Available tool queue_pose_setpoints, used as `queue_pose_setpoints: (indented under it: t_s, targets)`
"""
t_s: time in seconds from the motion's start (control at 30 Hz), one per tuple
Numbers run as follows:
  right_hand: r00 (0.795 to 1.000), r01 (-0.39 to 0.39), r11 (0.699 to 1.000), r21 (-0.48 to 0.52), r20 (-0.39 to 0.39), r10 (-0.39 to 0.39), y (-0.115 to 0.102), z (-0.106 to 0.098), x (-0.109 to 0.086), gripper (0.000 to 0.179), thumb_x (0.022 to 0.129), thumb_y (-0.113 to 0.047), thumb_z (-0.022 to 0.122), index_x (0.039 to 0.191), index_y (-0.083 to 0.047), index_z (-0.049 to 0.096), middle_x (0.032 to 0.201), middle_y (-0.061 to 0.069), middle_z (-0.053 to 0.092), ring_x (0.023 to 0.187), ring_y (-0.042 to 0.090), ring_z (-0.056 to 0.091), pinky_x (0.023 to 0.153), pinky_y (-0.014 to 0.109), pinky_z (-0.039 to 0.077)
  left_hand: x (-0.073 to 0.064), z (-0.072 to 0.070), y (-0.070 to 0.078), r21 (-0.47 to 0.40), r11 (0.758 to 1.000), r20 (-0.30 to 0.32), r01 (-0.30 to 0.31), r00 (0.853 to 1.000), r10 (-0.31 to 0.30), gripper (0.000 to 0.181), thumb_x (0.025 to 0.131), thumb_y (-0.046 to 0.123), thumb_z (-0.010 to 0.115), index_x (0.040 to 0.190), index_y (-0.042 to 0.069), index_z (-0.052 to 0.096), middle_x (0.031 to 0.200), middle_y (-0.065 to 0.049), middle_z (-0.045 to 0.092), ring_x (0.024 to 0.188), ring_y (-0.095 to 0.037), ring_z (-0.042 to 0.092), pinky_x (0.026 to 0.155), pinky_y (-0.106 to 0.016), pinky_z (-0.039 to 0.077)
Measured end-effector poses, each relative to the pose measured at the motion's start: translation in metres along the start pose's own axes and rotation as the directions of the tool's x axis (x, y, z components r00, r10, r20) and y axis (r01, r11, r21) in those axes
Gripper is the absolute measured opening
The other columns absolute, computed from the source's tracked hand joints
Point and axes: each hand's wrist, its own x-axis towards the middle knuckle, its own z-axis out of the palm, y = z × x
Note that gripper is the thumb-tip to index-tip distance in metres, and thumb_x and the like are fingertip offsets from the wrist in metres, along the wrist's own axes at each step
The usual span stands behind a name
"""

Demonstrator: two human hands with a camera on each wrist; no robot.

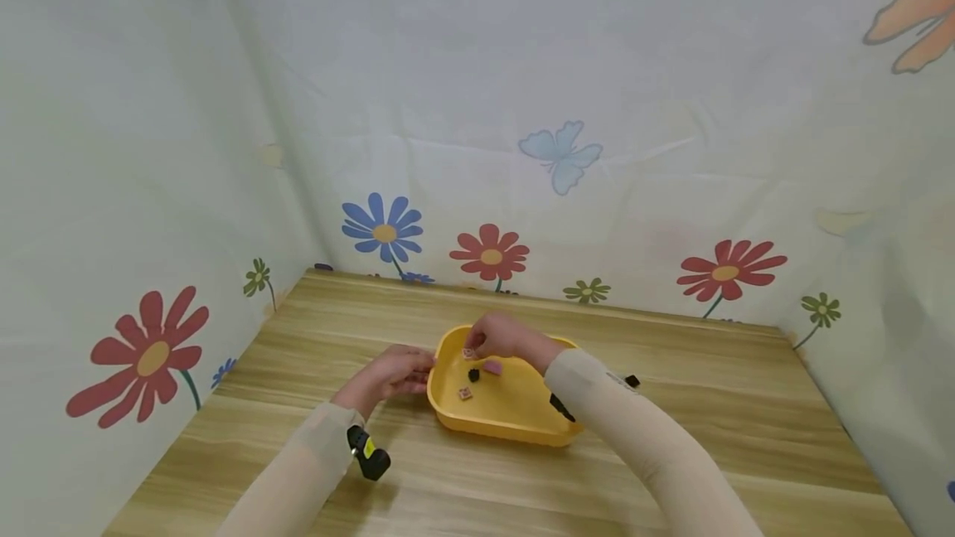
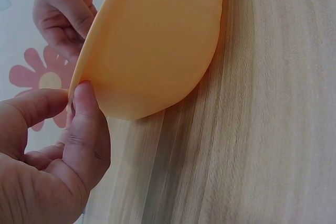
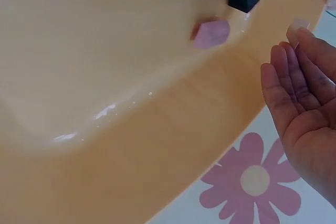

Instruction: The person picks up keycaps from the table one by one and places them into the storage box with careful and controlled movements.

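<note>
My left hand grips the left end of the yellow tray, its thumb and a finger pinching the rim from either side. The tray sits on the wooden table in front of me. My right hand reaches across into the far left part of the tray and holds a small pale key cap between its fingertips, the other fingers bent loosely beside it. Below that hand, on the tray floor, lie a pink key cap and, just beside it on the left, a black key cap with a small pale marking on top that is too blurred for me to read. Nearer to me, also inside the tray, lies a patterned key cap, apart from those two. Both my arms are in pale sleeves, and a black device is strapped at my left wrist. Behind the table hangs a white cloth printed with red and blue flowers and a pale blue butterfly
</note>
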Motion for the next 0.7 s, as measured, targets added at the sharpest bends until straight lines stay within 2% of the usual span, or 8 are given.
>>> queue_pose_setpoints:
  t_s: [0.3, 0.57, 0.7]
  targets:
    - [0.998, -0.063, 0.995, -0.075, -0.003, 0.063, 0.004, 0.021, 0.016, 0.016, 0.093, -0.012, 0.073, 0.107, -0.009, 0.079, 0.099, 0.003, 0.075, 0.082, 0.011, 0.055, 0.080, 0.025, 0.053, 0.002, -0.001, 0.000, -0.009, 1.000, -0.009, 0.013, 1.000, -0.013, 0.044, 0.103, 0.009, 0.055, 0.141, -0.013, 0.050, 0.096, -0.005, 0.069, 0.077, -0.010, 0.064, 0.065, -0.018, 0.060]
    - [1.000, -0.022, 0.994, -0.103, -0.020, 0.020, 0.003, 0.031, 0.023, 0.014, 0.092, -0.015, 0.077, 0.102, -0.007, 0.080, 0.094, 0.006, 0.076, 0.077, 0.010, 0.053, 0.076, 0.023, 0.052, 0.002, -0.001, 0.000, 0.006, 1.000, -0.019, 0.022, 1.000, -0.022, 0.044, 0.103, 0.010, 0.056, 0.141, -0.011, 0.052, 0.102, -0.008, 0.071, 0.078, -0.010, 0.065, 0.067, -0.020, 0.061]
    - [0.999, -0.026, 0.995, -0.096, -0.029, 0.023, 0.003, 0.033, 0.024, 0.013, 0.091, -0.014, 0.078, 0.100, -0.005, 0.079, 0.092, 0.007, 0.075, 0.076, 0.010, 0.054, 0.074, 0.024, 0.052, 0.002, -0.001, 0.001, 0.009, 1.000, -0.015, 0.025, 1.000, -0.025, 0.044, 0.103, 0.011, 0.056, 0.141, -0.010, 0.052, 0.103, -0.009, 0.071, 0.078, -0.010, 0.066, 0.067, -0.020, 0.061]
